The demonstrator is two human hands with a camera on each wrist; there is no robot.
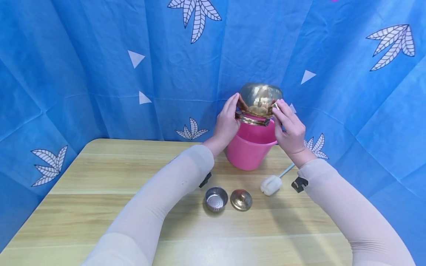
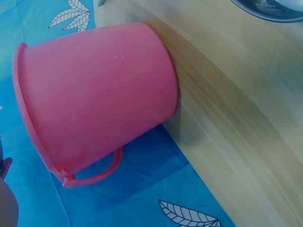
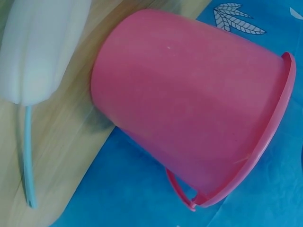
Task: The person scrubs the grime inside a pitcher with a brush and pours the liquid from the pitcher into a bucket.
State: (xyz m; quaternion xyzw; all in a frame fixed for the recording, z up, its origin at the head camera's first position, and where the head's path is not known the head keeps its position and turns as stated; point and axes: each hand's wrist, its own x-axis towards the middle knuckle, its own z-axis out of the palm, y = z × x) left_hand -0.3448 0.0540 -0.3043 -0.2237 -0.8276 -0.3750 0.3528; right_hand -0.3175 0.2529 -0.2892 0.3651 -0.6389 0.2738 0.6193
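Both hands hold a shiny gold-coloured metal teapot [image 1: 261, 98], tipped over the mouth of a pink bucket [image 1: 247, 151]. My left hand [image 1: 227, 120] grips the teapot's left side, beside a curved metal band that looks like its handle. At the right side, my right hand [image 1: 289, 127] pinches a small projecting part, perhaps the spout. Its inside is hidden from me. Both wrist views show mostly the bucket's outer wall; a sliver of the left hand enters at the edge of the left wrist view.
On the wooden table [image 1: 133, 207], nearer me, sit a perforated metal strainer basket [image 1: 216, 199] and a round knobbed lid [image 1: 241, 200]. A white sponge brush [image 1: 271, 185] with a pale blue stick lies right of them. A blue patterned curtain [image 1: 110, 66] hangs behind the bucket.
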